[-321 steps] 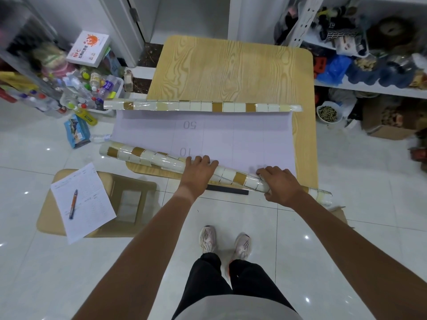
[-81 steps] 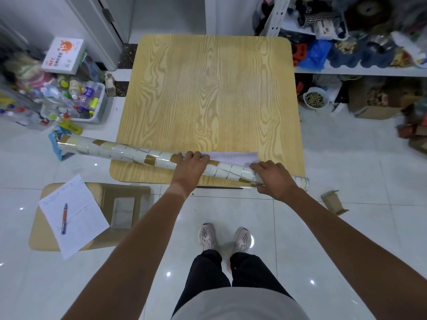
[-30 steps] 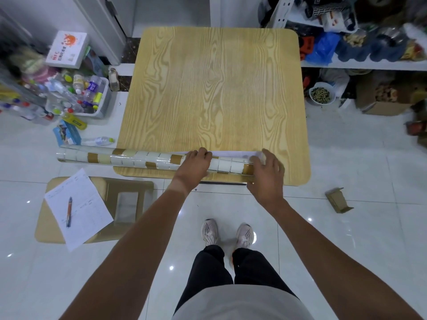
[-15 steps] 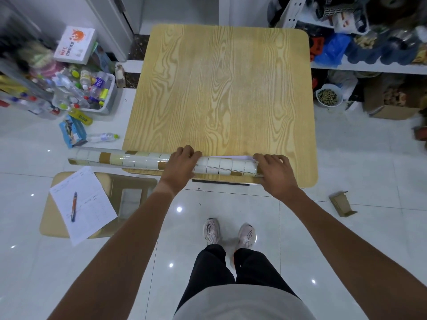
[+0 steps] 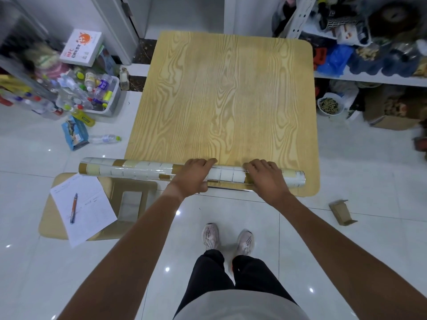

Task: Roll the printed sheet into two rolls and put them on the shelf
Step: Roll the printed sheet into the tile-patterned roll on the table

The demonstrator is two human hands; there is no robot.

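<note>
The rolled sheet (image 5: 147,170) lies along the near edge of the wooden table (image 5: 226,95), its left end overhanging the floor. The left hand (image 5: 193,176) and right hand (image 5: 265,177) curl over its middle and right parts, gripping it. Beyond the hands the tabletop is bare wood grain. A cluttered shelf (image 5: 369,77) stands right; a stool (image 5: 129,202) with paper (image 5: 83,209) and pen (image 5: 73,207) sits below the left end.
</note>
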